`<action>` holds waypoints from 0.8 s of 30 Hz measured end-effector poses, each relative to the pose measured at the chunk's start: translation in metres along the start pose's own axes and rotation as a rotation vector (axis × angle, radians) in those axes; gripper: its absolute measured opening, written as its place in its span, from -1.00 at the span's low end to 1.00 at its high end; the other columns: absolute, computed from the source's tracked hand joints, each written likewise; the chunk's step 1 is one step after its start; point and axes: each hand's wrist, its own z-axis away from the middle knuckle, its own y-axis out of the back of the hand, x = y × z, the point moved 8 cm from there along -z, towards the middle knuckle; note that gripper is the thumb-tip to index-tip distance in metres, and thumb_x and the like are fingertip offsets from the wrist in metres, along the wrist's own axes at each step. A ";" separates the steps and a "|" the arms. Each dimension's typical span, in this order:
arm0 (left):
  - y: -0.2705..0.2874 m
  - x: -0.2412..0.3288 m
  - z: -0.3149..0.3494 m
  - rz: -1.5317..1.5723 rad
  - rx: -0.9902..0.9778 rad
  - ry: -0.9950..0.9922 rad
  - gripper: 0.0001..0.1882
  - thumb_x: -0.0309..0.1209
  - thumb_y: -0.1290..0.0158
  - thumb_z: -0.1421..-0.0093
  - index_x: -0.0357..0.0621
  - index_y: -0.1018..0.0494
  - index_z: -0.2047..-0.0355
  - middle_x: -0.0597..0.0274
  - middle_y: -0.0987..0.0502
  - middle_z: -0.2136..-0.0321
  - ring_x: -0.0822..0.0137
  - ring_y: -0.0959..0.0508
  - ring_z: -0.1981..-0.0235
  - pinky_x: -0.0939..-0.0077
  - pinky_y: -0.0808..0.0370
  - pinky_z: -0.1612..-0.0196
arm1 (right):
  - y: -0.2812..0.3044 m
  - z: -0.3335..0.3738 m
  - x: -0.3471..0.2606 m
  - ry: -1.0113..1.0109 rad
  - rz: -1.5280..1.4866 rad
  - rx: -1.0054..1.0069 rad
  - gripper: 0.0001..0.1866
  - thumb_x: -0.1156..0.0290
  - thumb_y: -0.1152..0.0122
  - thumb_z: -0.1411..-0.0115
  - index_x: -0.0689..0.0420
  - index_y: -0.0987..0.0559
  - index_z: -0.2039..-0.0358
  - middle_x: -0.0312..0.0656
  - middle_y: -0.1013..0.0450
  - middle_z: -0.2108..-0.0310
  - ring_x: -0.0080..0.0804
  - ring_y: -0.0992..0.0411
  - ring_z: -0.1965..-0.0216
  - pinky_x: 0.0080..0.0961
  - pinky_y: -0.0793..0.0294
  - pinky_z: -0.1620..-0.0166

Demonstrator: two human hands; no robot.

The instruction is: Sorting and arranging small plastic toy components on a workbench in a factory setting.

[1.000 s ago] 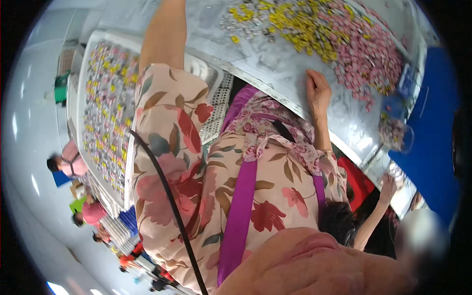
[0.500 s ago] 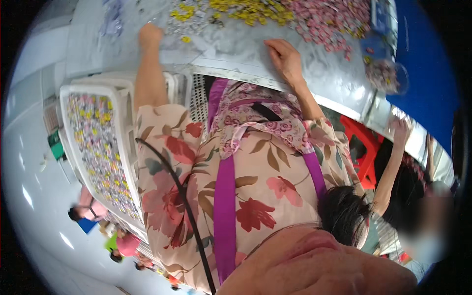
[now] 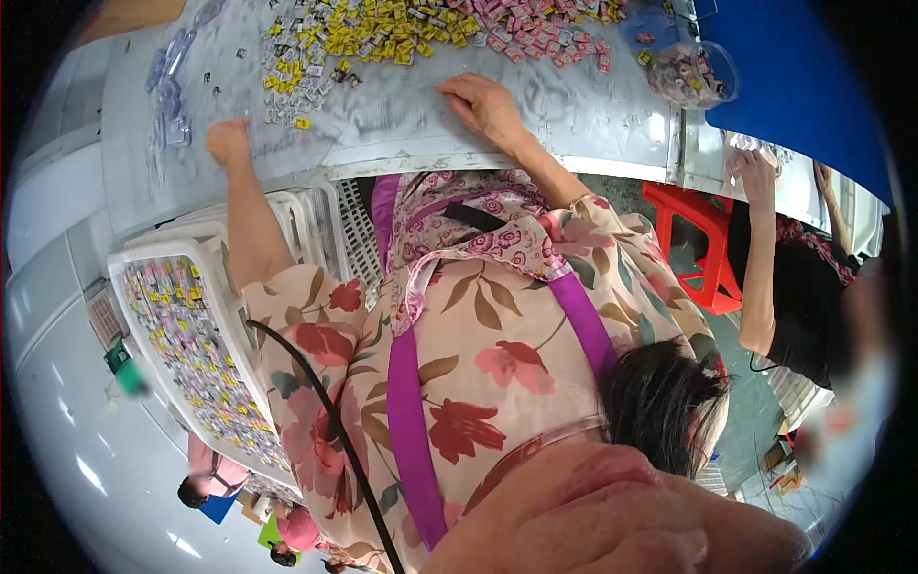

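Note:
My left hand [image 3: 229, 143] rests on the grey metal table [image 3: 392, 115], its fingers curled in. Whatever it may hold is hidden. A lone yellow piece [image 3: 302, 123] and several small white pieces [image 3: 287, 96] lie to its right. My right hand [image 3: 488, 110] is near the table's front edge, fingers stretched loosely to the left and thumb apart, with nothing visible in it. Beyond the hands spreads a pile of small flat pieces, with yellow ones [image 3: 382, 33] in the middle and pink ones [image 3: 545, 33] farther right.
A clear round tub [image 3: 696, 77] of pieces stands at the right beside a blue panel [image 3: 813, 96]. Lilac plastic pieces [image 3: 167, 110] lie far left. Stacked white crates [image 3: 196, 335] hold more pieces. A red stool [image 3: 703, 249] and a co-worker's hand [image 3: 755, 172] are at right.
The whole view has turned and shifted, so the table and both hands sit farther left in it. Against the pieces, my hands have moved little, if at all.

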 end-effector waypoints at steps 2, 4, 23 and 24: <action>0.013 -0.007 0.009 0.048 0.041 0.092 -0.74 -0.19 -0.35 0.11 -0.08 -0.67 0.49 0.00 -0.63 0.51 0.00 -0.63 0.45 0.18 -0.54 0.32 | -0.003 -0.003 -0.004 0.014 -0.024 -0.023 -0.80 0.49 -0.19 -0.14 0.04 -0.63 0.20 -0.19 -0.54 0.26 -0.10 -0.49 0.26 -0.29 -0.50 0.23; 0.033 0.041 0.028 0.193 0.149 -0.134 -0.78 -0.24 -0.29 0.00 -0.11 -0.66 0.43 0.04 -0.64 0.49 0.05 -0.63 0.44 0.24 -0.54 0.31 | -0.001 -0.004 -0.004 0.003 -0.027 -0.028 -0.78 0.50 -0.17 -0.16 0.05 -0.63 0.17 -0.17 -0.54 0.27 -0.15 -0.51 0.27 -0.33 -0.51 0.24; 0.034 0.223 0.213 0.800 -0.255 -0.421 -0.77 -0.35 -0.23 -0.11 -0.12 -0.61 0.22 0.09 -0.61 0.29 0.11 -0.60 0.28 0.23 -0.52 0.19 | 0.053 0.027 0.018 -0.358 -0.099 0.097 -0.81 0.47 -0.22 -0.21 0.17 -0.66 0.17 -0.20 -0.56 0.34 -0.49 -0.47 0.41 -0.59 -0.42 0.33; 0.029 0.214 0.192 0.726 -0.193 -0.349 -0.74 -0.33 -0.23 -0.11 -0.15 -0.60 0.21 0.07 -0.61 0.30 0.11 -0.60 0.28 0.23 -0.52 0.17 | 0.054 0.026 0.016 -0.356 -0.099 0.098 -0.81 0.47 -0.22 -0.21 0.17 -0.66 0.17 -0.20 -0.56 0.34 -0.49 -0.47 0.41 -0.59 -0.42 0.33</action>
